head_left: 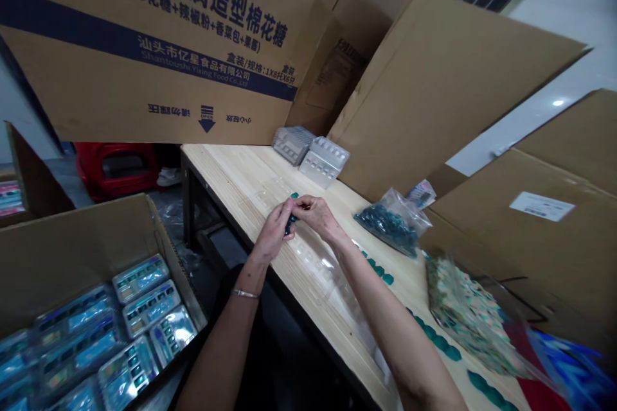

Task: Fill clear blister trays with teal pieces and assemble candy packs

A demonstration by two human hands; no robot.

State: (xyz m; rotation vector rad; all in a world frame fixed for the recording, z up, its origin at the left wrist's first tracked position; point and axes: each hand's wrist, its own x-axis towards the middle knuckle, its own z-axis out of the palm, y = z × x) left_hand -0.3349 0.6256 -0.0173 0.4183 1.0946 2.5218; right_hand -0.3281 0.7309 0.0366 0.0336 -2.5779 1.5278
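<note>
Both hands meet over the wooden table. My left hand and my right hand are closed in a pinch round small teal pieces, held between the fingertips. A clear plastic blister tray lies flat just beyond the hands. Another clear tray lies under my right forearm. A thin bracelet circles my left wrist.
A plastic bag of teal pieces sits right of the hands, and loose teal pieces line the table. Stacked clear trays stand at the back. A carton of packed blister packs is at lower left. Large cartons wall the table.
</note>
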